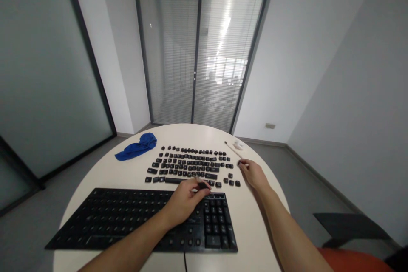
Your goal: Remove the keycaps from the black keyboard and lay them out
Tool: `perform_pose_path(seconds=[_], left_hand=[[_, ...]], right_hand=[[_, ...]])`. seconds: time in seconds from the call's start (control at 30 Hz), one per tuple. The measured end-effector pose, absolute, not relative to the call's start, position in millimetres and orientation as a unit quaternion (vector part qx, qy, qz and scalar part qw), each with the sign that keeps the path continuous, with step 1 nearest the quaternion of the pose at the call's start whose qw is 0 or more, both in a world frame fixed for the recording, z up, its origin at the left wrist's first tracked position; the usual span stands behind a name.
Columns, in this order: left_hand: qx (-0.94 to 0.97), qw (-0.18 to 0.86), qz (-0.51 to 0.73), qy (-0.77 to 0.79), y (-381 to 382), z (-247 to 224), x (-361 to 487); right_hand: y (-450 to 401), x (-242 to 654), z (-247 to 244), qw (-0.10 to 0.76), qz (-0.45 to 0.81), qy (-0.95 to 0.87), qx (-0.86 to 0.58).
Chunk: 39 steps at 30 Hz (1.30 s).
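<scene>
A black keyboard [127, 216] lies along the near side of the round white table, its number pad keys in place and much of the rest without keycaps. My left hand [188, 195] is above its upper right part, closed on a small tool with a dark handle [202, 185] and a pale tip. Rows of loose black keycaps [191, 163] lie beyond the keyboard. To the right of those rows, my right hand [251, 172] pinches a small dark piece [239, 163], probably a keycap, close to the tabletop.
A crumpled blue cloth [137, 148] lies at the table's far left. At the far right are a thin brush [233, 149] and a small white item [238, 145]. The keyboard cable [185, 261] runs off the near edge. A chair [350, 226] stands at the right.
</scene>
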<state>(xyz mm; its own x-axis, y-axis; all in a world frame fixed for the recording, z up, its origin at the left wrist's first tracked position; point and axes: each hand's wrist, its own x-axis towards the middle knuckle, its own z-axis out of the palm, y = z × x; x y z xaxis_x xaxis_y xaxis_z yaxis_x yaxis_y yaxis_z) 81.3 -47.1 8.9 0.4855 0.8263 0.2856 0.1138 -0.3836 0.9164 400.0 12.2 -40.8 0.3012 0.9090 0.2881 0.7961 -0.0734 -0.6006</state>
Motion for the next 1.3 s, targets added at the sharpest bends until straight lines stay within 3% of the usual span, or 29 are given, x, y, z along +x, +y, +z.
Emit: perform_pose_path(seconds=[0.4,0.83,0.93,1.13,1.3], left_hand=[[0.740,0.426,0.385,0.351,-44,3,75],[0.762,0.387,0.369,0.366,-45,-2,77],[0.778,0.353,0.359,0.377,-46,-2,77],[0.797,0.338,0.341,0.368,-46,1,77],[0.800,0.327,0.337,0.374,-47,3,76]], right_hand=[[14,405,-49,0.296,0.034,-0.622,-0.724],[-9,375,-17,0.389,0.004,-0.608,-0.692],[-20,355,-4,0.446,0.073,-0.669,-0.591],[-38,320,11,0.342,0.210,-0.780,-0.480],[-48,312,14,0.255,0.405,-0.738,-0.475]])
